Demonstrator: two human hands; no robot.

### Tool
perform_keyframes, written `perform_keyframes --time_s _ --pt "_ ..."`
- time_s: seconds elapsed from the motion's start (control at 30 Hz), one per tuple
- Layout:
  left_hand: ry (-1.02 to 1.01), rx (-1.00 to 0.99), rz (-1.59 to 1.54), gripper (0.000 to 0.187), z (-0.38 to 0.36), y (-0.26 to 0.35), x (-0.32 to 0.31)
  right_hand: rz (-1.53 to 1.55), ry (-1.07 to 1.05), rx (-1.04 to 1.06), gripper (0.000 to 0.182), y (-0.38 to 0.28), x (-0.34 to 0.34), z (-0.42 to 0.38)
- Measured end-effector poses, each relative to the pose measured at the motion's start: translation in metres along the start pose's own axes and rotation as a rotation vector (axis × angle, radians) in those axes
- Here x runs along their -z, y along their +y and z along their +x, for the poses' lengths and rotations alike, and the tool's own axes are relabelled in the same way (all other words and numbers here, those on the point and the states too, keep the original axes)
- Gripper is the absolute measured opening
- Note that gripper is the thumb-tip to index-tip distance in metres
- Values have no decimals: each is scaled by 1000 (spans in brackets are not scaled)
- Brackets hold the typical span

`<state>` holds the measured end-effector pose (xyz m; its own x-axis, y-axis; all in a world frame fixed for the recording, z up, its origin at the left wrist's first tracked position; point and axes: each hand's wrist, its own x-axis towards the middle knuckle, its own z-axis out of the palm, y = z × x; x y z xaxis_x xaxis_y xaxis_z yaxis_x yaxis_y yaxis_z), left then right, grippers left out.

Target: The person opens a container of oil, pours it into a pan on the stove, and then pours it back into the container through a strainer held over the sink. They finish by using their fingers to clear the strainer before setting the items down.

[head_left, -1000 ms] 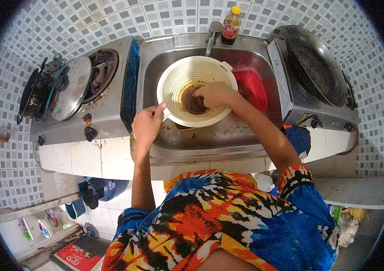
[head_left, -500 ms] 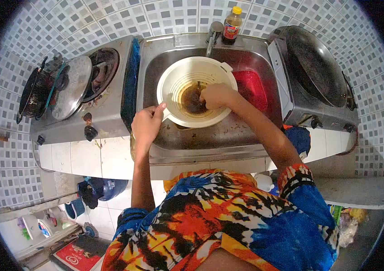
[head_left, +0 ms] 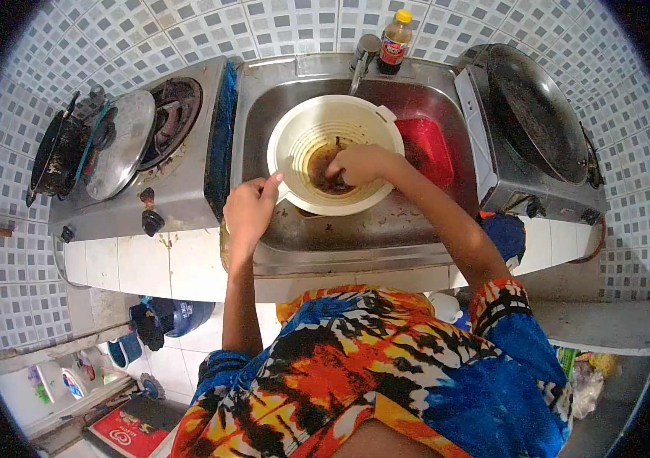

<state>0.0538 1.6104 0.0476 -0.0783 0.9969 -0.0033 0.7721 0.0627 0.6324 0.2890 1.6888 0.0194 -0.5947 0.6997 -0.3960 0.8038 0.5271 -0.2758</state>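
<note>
A cream plastic colander-like bowl (head_left: 294,145) with ridged inner rings and a handle sits in the steel sink (head_left: 256,107). Brown, wet-looking residue (head_left: 327,156) covers its bottom. My left hand (head_left: 250,212) is closed round the bowl's handle at the lower left, thumb on top. Reaching in from the right, my right hand (head_left: 367,164) has its fingers curled down into the residue; the fingertips are hidden, so what they pinch, if anything, does not show. The tap (head_left: 366,52) stands behind the bowl's far rim.
A red plastic basin (head_left: 430,149) lies in the sink's right side. Behind it stands a yellow-capped sauce bottle (head_left: 394,47). On the left stove (head_left: 111,217) are a metal lid (head_left: 130,133) and a blackened pot (head_left: 56,156). A large frying pan (head_left: 535,111) tilts on the right stove (head_left: 504,187).
My right hand has shifted slightly left and down within the bowl. The bowl and my left hand have barely moved.
</note>
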Motion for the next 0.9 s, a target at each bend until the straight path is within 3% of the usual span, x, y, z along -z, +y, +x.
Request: perform_keyframes --time_s 0.07,0.13,0.27,0.33,0.37,0.43,0.57,0.63,0.77,0.83,0.9 --pt "-7 5 -9 51 0 0 -1 17 94 63 49 3 -3 2" --pt "6 -2 -8 50 0 -1 -2 -17 62 -268 49 -16 19 -9" --pt "12 8 -14 50 0 4 1 -138 -52 -268 48 -11 14 -5" --pt "-3 9 4 50 1 4 1 -5 -92 -79 40 -4 6 1" --pt "-4 10 4 50 1 4 1 -4 -93 -79 40 0 1 2" --pt "8 8 -3 51 0 3 0 55 127 -97 39 -3 1 -4" --pt "4 -7 -4 52 2 0 -2 -64 14 -287 41 -8 12 -5" --pt "25 -26 2 52 1 0 -2 -57 -118 -185 39 -5 9 -4" --pt "9 -24 10 52 1 -1 -3 117 -64 42 37 3 3 -1" --pt "-3 -31 20 52 1 0 -3 -62 82 -189 38 0 4 0" --pt "7 -34 18 51 1 0 -3 -110 33 -238 39 -3 9 -3"
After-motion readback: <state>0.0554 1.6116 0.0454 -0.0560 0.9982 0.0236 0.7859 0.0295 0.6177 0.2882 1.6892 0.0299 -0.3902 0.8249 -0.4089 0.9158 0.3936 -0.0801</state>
